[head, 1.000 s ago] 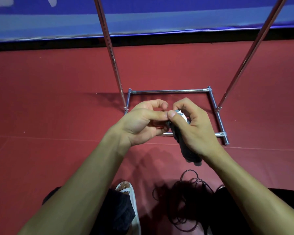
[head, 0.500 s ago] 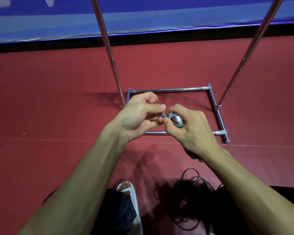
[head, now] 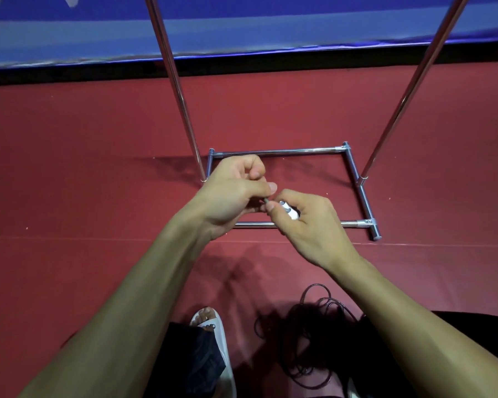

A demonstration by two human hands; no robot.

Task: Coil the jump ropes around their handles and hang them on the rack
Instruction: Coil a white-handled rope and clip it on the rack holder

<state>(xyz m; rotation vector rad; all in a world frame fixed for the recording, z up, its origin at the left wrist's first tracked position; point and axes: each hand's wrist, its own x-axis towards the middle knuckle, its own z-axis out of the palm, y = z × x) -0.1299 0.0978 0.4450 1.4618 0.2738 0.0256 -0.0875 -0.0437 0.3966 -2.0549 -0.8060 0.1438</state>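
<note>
Holding the jump-rope handle (head: pixel 290 211) in my right grip (head: pixel 308 225), fingers curled round it so only its white end shows. My left grip (head: pixel 233 193) pinches a small grey piece (head: pixel 266 201) just beside that end, above the rack base (head: pixel 285 152). Loose black rope (head: pixel 332 303) lies looped on the red floor (head: pixel 98 168) near my white sandal (head: pixel 222 349).

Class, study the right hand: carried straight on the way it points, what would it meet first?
Probably the left hand, which sits close ahead of the right hand; depth is unclear.
</note>
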